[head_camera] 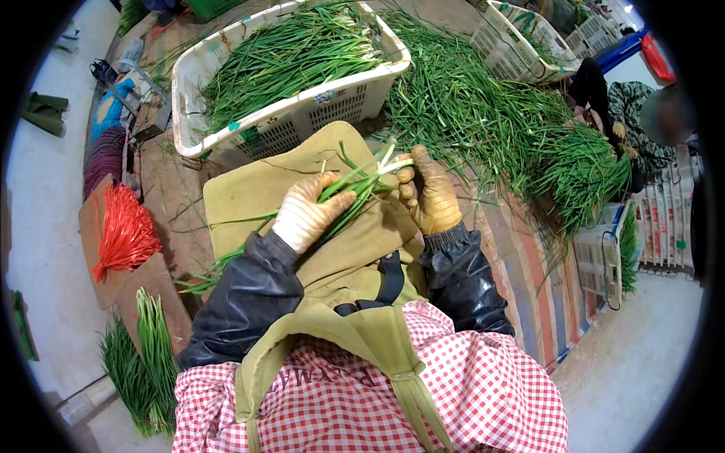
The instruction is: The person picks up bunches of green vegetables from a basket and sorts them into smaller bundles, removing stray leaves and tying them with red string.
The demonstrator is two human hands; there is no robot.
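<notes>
My left hand, in a stained light glove, is closed around a small bunch of green garlic chives. The long leaves trail down to the left past my sleeve, and the pale stem ends point to the upper right. At those stem ends is my right hand, in a yellowed glove, its fingers bent and touching or very near the stems; whether it grips one is unclear. Beneath both hands an olive canvas apron covers my lap.
Ahead stands a white plastic crate of chives. A large chive heap spreads to the right, towards a seated person. Red plastic ties lie on cardboard at left, above chive bundles. More crates stand at upper right.
</notes>
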